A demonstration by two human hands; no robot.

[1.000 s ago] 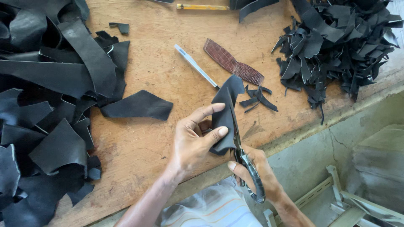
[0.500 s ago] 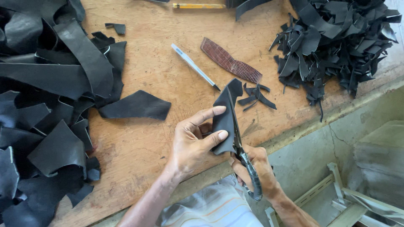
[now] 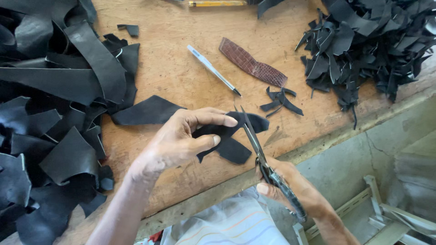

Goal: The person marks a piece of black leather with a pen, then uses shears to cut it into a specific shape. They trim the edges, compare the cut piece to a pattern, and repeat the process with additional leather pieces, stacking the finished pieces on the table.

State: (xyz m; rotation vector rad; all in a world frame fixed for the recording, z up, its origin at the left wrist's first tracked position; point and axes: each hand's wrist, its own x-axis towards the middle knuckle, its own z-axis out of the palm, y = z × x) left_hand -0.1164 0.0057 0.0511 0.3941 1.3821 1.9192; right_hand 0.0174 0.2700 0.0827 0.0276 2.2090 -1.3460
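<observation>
My left hand (image 3: 181, 138) pinches a small black leather piece (image 3: 231, 147) between thumb and fingers, above the front edge of the wooden table (image 3: 172, 68). My right hand (image 3: 290, 188) grips a pair of scissors (image 3: 256, 147) by the handles. The blades point up and away, open and set into the leather piece, right beside my left fingertips.
A big heap of black leather offcuts (image 3: 50, 104) fills the left side. A pile of thin black scraps (image 3: 368, 41) lies at the right rear. A pen (image 3: 212, 69), a brown textured strip (image 3: 252, 68) and a few small trimmings (image 3: 280, 100) lie mid-table. A yellow tool (image 3: 218, 3) sits at the far edge.
The leather piece, held upright before, now lies turned flatter and sideways in my left hand. The scissors' blades have opened and moved into the piece.
</observation>
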